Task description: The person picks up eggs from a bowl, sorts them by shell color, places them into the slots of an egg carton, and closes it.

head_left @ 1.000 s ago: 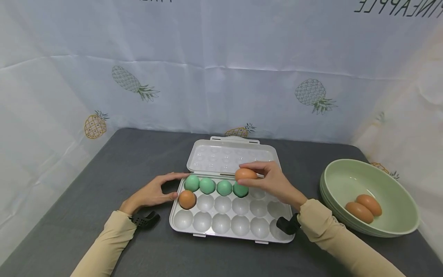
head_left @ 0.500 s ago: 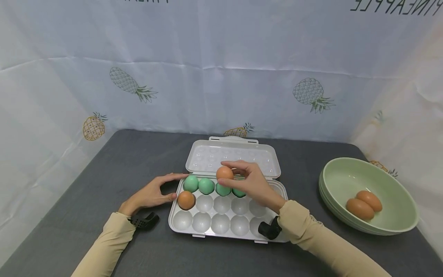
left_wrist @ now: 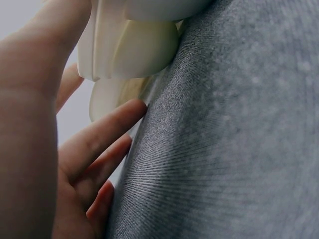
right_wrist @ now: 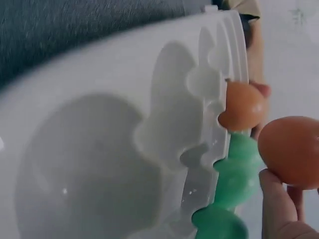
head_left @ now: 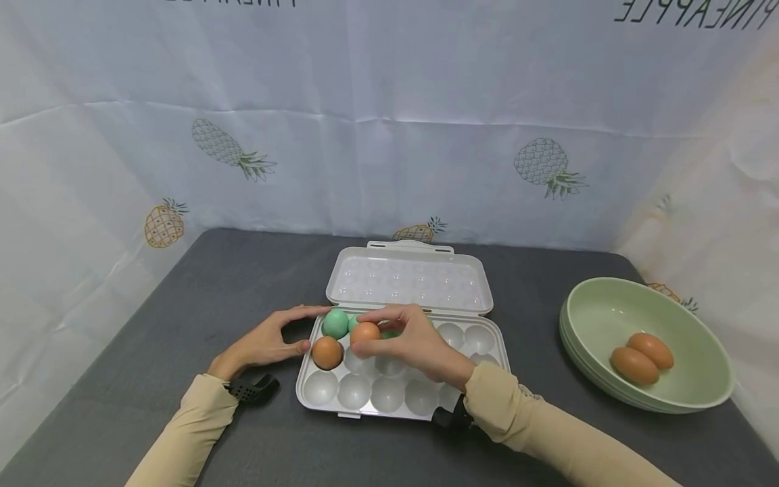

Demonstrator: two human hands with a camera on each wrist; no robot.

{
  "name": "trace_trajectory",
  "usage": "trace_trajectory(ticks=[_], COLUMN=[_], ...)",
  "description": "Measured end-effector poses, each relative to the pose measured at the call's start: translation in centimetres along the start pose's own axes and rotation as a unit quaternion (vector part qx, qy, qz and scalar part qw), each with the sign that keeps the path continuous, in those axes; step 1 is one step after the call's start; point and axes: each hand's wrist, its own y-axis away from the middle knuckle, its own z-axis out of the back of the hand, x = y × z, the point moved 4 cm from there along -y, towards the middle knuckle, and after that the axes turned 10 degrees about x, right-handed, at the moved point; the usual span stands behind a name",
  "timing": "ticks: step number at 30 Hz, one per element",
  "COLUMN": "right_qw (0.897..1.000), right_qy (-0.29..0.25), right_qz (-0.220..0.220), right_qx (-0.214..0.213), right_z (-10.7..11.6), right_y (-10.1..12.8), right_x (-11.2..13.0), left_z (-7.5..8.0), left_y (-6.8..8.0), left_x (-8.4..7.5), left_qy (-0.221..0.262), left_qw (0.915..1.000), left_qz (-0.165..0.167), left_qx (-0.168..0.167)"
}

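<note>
A white egg tray (head_left: 341,411) with round hollows stands on the table, its lid (head_left: 410,277) folded back. Green eggs (head_left: 335,324) fill part of the back row; my right hand partly hides some of them. In the second row's leftmost hollow sits a brown egg (head_left: 326,353). My right hand (head_left: 420,343) pinches another brown egg (head_left: 365,333) between thumb and fingers, above the tray just right of the seated one. In the right wrist view the held egg (right_wrist: 291,152) is apart from the tray. My left hand (head_left: 268,341) rests at the tray's left edge, fingers extended.
At the right stands a stack of pale green bowls (head_left: 700,352); two brown eggs (head_left: 642,358) lie in the top one. Dark grey cloth covers the table (head_left: 262,439). A white curtain (head_left: 389,176) printed with pineapples hangs behind and at the sides.
My right hand has carried the brown egg leftward along the back row and slightly toward me, to beside the seated brown egg. The left hand has stayed at the tray's edge.
</note>
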Motion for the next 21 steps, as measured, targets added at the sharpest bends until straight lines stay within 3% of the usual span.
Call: trace_trajectory(ticks=[3, 8, 21], right_qw=[1.000, 0.998, 0.993], right_qy=[0.010, 0.044, 0.077], right_qz=[0.000, 0.039, 0.079], right_qx=[-0.005, -0.025, -0.033], right_z=[-0.5, -1.3, -2.5], right_y=[0.2, 0.2, -0.1], right_x=[-0.2, -1.2, -2.8], left_z=[0.0, -0.2, -0.1], left_y=[0.0, 0.0, 0.0], left_x=[-0.1, -0.2, -0.2], left_qy=[-0.003, -0.007, 0.000], left_qw=[1.0000, 1.0000, 1.0000], left_qz=[0.001, 0.002, 0.004], left_qx=[-0.001, -0.001, -0.002])
